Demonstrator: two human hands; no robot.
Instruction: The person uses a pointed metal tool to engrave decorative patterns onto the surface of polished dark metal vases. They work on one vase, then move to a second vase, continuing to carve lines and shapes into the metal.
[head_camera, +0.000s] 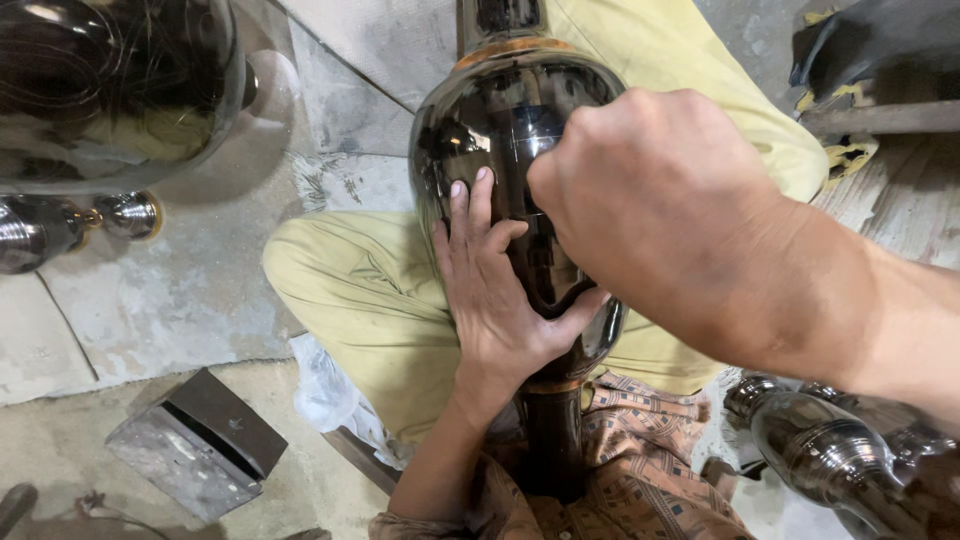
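Observation:
A large, shiny dark metal vase-shaped vessel (500, 120) lies lengthwise across my lap, between my legs in yellow-green trousers (360, 300). My left hand (495, 285) lies flat against its bulging body, fingers spread and pointing up, thumb wrapped round the lower right side. My right hand (650, 190) is closed into a fist and presses on the vessel's surface at the right; whatever it may hold is hidden inside the fingers. The vessel's narrow neck (552, 440) runs down toward my patterned shirt.
A big polished metal vessel (110, 80) stands at the top left, with smaller shiny pieces (60, 225) below it. More polished metal vessels (830, 450) lie at the bottom right. A grey metal block (195, 445) sits on the concrete floor at the lower left.

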